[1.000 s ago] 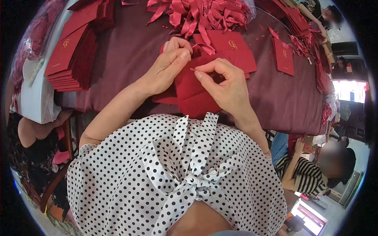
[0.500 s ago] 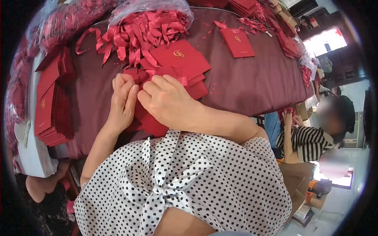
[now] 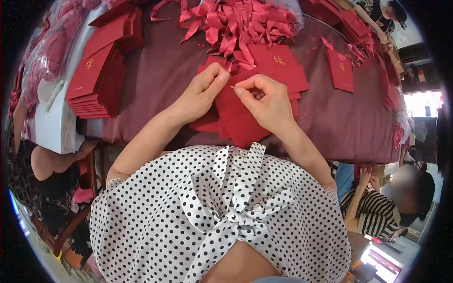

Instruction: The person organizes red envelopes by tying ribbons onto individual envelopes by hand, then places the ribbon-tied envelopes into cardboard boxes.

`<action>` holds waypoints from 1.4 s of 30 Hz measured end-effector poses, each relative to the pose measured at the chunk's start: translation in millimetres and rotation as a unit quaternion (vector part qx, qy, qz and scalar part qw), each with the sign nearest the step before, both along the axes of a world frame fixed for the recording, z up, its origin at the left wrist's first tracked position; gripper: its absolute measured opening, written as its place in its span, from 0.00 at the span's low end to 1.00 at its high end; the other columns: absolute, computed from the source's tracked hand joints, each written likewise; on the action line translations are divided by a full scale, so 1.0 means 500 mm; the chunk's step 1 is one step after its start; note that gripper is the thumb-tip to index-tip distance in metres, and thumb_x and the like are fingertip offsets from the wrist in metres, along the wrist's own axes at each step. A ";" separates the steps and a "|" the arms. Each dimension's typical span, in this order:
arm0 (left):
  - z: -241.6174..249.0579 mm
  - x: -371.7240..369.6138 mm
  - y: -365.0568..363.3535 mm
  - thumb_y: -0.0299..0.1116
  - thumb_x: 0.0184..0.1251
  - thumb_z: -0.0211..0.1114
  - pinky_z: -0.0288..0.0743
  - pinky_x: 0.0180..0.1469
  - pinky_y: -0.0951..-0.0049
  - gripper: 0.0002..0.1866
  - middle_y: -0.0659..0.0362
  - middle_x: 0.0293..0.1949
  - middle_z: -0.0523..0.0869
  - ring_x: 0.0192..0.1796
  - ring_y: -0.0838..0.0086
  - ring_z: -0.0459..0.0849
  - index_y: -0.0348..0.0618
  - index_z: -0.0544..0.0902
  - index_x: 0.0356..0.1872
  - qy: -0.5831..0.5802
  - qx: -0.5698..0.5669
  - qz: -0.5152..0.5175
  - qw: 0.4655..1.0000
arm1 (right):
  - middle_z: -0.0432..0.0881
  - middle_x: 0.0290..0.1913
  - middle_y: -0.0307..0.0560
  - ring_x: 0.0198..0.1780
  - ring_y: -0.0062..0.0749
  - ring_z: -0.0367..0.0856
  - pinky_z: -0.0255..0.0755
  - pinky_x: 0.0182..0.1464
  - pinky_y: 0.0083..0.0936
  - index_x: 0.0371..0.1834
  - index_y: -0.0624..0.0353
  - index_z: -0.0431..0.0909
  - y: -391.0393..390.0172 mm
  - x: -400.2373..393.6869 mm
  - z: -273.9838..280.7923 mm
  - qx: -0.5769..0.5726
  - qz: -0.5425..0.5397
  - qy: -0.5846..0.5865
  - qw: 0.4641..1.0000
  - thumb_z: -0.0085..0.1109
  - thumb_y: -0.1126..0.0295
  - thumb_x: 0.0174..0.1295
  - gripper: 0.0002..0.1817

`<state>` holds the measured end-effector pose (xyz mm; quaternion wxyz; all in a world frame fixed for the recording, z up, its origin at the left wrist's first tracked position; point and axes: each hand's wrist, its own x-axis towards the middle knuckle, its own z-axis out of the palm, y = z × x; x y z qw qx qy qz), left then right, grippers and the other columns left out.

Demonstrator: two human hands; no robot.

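Red bags or folders with gold lettering (image 3: 283, 63) lie overlapped on the dark red cloth in front of me. Over them, my left hand (image 3: 205, 89) is closed in a pinch at a piece of red ribbon (image 3: 243, 63). To its right, my right hand (image 3: 264, 101) has thumb and forefinger pinched together; a small pale tip shows there, too small to name. Beyond both hands lies a heap of loose red ribbons (image 3: 245, 23) spilling from clear plastic.
Stacked red bags (image 3: 96, 75) stand at the left by a white box (image 3: 54, 122). One red bag (image 3: 339, 70) lies at the right on the cloth (image 3: 325, 118). A person in a striped top (image 3: 375, 210) sits at the right; others are partly visible.
The view has shifted, so the table sits further right and higher. My hands have opened out from tight fists into pinches, and my right hand has turned and dropped a little.
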<state>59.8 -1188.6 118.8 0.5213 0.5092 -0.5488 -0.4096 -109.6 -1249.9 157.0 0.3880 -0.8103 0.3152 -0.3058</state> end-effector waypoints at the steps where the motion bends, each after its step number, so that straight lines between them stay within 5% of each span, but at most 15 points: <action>1: -0.004 0.002 -0.001 0.34 0.76 0.45 0.64 0.49 0.78 0.11 0.64 0.36 0.73 0.43 0.81 0.69 0.38 0.72 0.37 0.001 0.003 0.000 1.000 | 0.82 0.28 0.50 0.29 0.37 0.81 0.73 0.32 0.25 0.29 0.63 0.80 0.003 0.001 0.001 0.003 0.000 0.001 1.000 0.63 0.71 0.52 0.06; 4: -0.013 0.008 -0.002 0.32 0.74 0.46 0.63 0.51 0.76 0.10 0.60 0.37 0.74 0.44 0.77 0.70 0.37 0.72 0.36 -0.024 -0.001 -0.013 1.000 | 0.76 0.26 0.47 0.29 0.39 0.78 0.72 0.32 0.32 0.26 0.61 0.76 0.014 0.008 -0.004 -0.181 0.023 0.025 0.983 0.58 0.73 0.52 0.03; 6: -0.012 0.002 -0.008 0.29 0.69 0.53 0.64 0.45 0.67 0.07 0.52 0.31 0.72 0.38 0.62 0.71 0.36 0.72 0.33 -0.184 -0.180 0.051 0.965 | 0.70 0.25 0.45 0.29 0.39 0.75 0.70 0.31 0.35 0.24 0.57 0.71 0.025 0.009 -0.019 -0.368 0.051 0.112 0.922 0.53 0.72 0.50 0.03; 9: -0.003 -0.013 0.002 0.23 0.63 0.53 0.64 0.46 0.65 0.02 0.50 0.33 0.73 0.40 0.56 0.71 0.36 0.72 0.34 -0.208 -0.198 0.074 0.955 | 0.74 0.28 0.44 0.31 0.36 0.76 0.72 0.33 0.30 0.28 0.59 0.73 0.041 0.021 0.003 -0.428 0.062 0.127 0.893 0.52 0.71 0.48 0.05; 12: -0.010 -0.014 0.009 0.21 0.64 0.50 0.63 0.54 0.69 0.06 0.51 0.40 0.75 0.46 0.61 0.72 0.34 0.73 0.40 -0.146 -0.183 0.086 0.968 | 0.78 0.31 0.47 0.34 0.39 0.79 0.73 0.35 0.33 0.29 0.62 0.74 0.036 0.021 0.027 -0.411 0.077 0.148 0.896 0.52 0.70 0.52 0.07; 17: 0.021 -0.013 0.016 0.26 0.71 0.46 0.61 0.54 0.71 0.07 0.55 0.41 0.74 0.48 0.67 0.70 0.35 0.73 0.36 -0.142 -0.119 0.006 0.983 | 0.79 0.26 0.54 0.30 0.47 0.80 0.72 0.33 0.39 0.33 0.64 0.74 -0.005 -0.010 0.058 0.032 0.118 -0.008 0.992 0.59 0.74 0.51 0.08; 21: 0.024 0.018 0.020 0.29 0.73 0.46 0.60 0.58 0.72 0.10 0.57 0.43 0.75 0.55 0.70 0.69 0.35 0.74 0.36 -0.050 -0.017 -0.095 0.994 | 0.79 0.26 0.53 0.30 0.49 0.80 0.72 0.33 0.39 0.34 0.65 0.73 -0.001 -0.028 0.018 -0.100 0.160 0.034 0.981 0.58 0.75 0.51 0.08; 23: 0.055 0.015 0.021 0.27 0.72 0.49 0.60 0.59 0.71 0.08 0.58 0.41 0.76 0.56 0.69 0.69 0.35 0.76 0.36 0.092 0.099 -0.097 0.986 | 0.79 0.27 0.52 0.30 0.49 0.79 0.72 0.33 0.39 0.33 0.65 0.73 0.008 -0.036 0.022 -0.112 0.152 0.006 0.982 0.58 0.75 0.52 0.08; 27: 0.097 0.023 0.006 0.19 0.53 0.63 0.63 0.56 0.69 0.05 0.60 0.36 0.79 0.53 0.66 0.70 0.37 0.79 0.32 -0.145 0.001 -0.180 0.973 | 0.78 0.30 0.52 0.34 0.48 0.79 0.72 0.36 0.39 0.31 0.63 0.72 0.016 -0.033 0.015 -0.137 0.155 -0.009 0.978 0.58 0.73 0.53 0.07; 34: 0.131 0.012 0.001 0.19 0.45 0.64 0.63 0.55 0.66 0.08 0.57 0.36 0.76 0.50 0.61 0.70 0.37 0.78 0.29 -0.333 -0.037 -0.218 0.917 | 0.76 0.32 0.53 0.38 0.49 0.78 0.71 0.42 0.43 0.31 0.63 0.74 0.027 -0.042 0.022 -0.146 0.152 0.026 0.977 0.59 0.72 0.49 0.08; 38: 0.159 -0.012 0.029 0.20 0.44 0.63 0.63 0.54 0.62 0.07 0.55 0.37 0.75 0.50 0.58 0.71 0.37 0.76 0.27 -0.443 -0.152 -0.135 0.873 | 0.73 0.31 0.47 0.34 0.44 0.75 0.71 0.38 0.37 0.31 0.61 0.72 0.030 -0.058 0.046 -0.180 0.155 0.052 0.970 0.59 0.68 0.54 0.09; 40: 0.168 0.013 0.030 0.22 0.46 0.60 0.63 0.52 0.60 0.05 0.52 0.36 0.74 0.48 0.56 0.70 0.36 0.75 0.26 -0.532 -0.275 -0.058 0.799 | 0.73 0.30 0.47 0.35 0.42 0.74 0.69 0.40 0.36 0.29 0.59 0.72 0.032 -0.051 0.042 -0.245 0.169 -0.004 0.955 0.61 0.64 0.54 0.11; 42: 0.175 0.060 0.018 0.23 0.47 0.58 0.63 0.48 0.59 0.04 0.51 0.35 0.73 0.44 0.55 0.70 0.37 0.72 0.24 -0.500 -0.200 0.082 0.839 | 0.75 0.30 0.47 0.36 0.43 0.74 0.69 0.43 0.35 0.28 0.58 0.73 0.035 -0.068 0.054 -0.248 0.164 0.023 0.954 0.62 0.59 0.53 0.14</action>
